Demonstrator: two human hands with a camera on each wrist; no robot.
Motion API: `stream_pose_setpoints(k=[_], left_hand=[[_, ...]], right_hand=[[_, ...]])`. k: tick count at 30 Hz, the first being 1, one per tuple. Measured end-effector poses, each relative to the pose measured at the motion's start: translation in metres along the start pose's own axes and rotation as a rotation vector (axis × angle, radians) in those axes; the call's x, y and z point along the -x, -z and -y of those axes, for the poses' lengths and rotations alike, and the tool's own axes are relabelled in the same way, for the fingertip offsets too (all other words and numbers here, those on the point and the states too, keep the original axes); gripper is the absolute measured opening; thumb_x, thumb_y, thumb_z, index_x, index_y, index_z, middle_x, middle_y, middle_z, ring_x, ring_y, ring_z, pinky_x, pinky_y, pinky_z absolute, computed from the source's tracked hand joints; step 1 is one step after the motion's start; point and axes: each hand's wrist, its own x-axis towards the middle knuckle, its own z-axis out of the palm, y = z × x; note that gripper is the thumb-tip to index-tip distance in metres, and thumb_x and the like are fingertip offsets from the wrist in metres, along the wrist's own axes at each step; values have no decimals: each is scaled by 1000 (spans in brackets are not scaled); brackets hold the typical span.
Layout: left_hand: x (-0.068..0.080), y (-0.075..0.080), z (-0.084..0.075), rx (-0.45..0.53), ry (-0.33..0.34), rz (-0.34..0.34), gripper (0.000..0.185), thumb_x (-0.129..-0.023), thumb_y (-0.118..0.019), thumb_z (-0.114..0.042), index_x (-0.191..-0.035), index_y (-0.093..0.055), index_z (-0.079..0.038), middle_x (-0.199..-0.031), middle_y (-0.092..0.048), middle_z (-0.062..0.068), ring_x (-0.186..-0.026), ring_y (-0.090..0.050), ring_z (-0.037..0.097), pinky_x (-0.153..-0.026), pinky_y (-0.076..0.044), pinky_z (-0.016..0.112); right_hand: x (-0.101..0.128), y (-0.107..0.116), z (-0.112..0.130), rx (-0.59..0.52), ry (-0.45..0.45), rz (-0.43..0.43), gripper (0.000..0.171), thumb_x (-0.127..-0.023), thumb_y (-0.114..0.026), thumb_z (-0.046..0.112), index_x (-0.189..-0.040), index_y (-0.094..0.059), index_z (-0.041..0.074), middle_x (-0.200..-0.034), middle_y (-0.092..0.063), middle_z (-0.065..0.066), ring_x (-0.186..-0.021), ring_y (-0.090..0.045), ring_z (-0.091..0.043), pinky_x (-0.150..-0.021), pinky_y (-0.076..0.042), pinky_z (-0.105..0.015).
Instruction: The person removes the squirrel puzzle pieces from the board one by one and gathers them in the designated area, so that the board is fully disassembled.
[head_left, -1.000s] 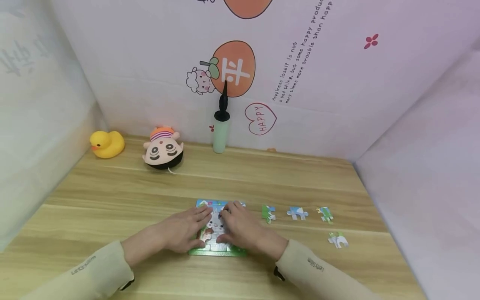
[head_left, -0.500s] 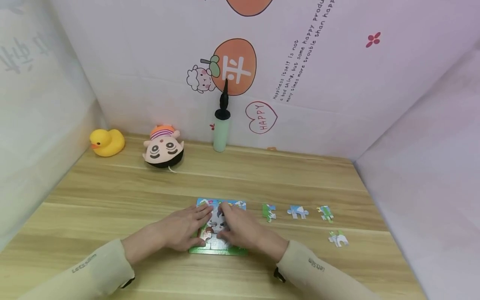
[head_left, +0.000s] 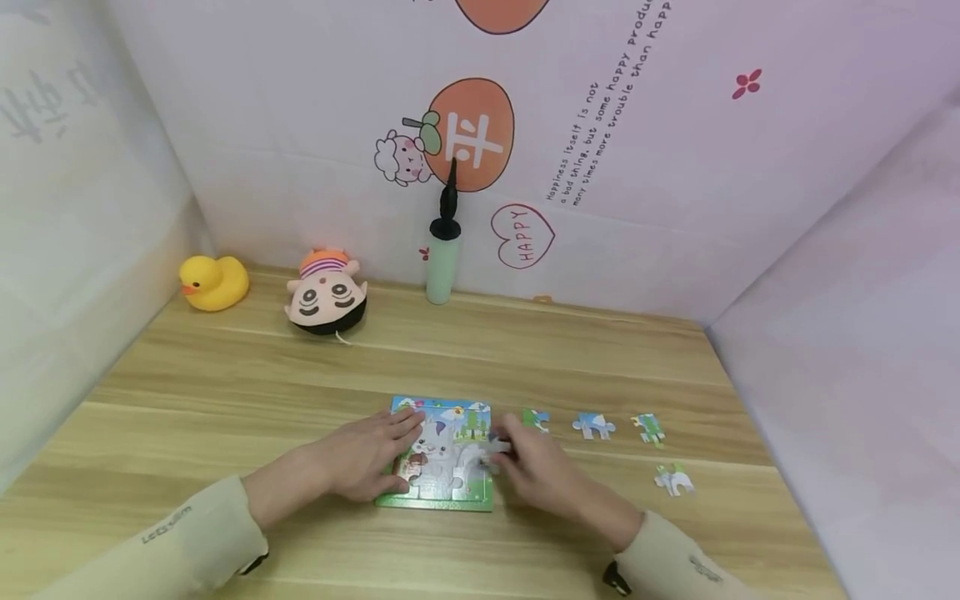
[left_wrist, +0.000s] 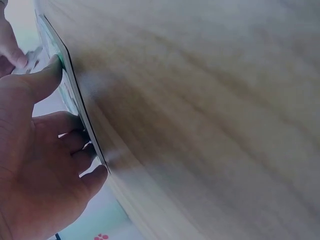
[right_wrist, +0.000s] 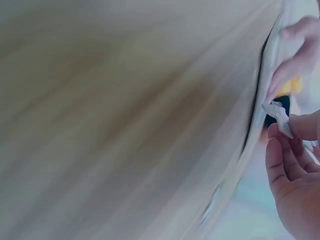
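Pinches a grey puzzle piece (head_left: 497, 448) in right grip (head_left: 546, 467), with thumb opposed to curled fingers and right forearm (head_left: 603, 512) angled in from lower right. Holds it at the right edge of the puzzle board (head_left: 431, 504), between both grips. Rests left grip (head_left: 363, 458) wide on the board's left side, with fingers extended and thumb spread. Noted on table (head_left: 262, 392), beyond and right of right grip: four loose pieces (head_left: 594, 426).
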Motion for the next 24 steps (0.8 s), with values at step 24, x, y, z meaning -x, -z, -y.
stream_pose_setpoints(k=[24], left_hand=[[0, -1, 0, 3, 10, 3, 77, -100, -64, -46, -157, -41, 0, -171, -31, 17, -159, -31, 36, -130, -31, 56]], right_hand=[[89, 71, -70, 151, -318, 76, 26, -86, -82, 10, -106, -66, 13, -88, -64, 8, -79, -54, 3, -64, -51, -20]])
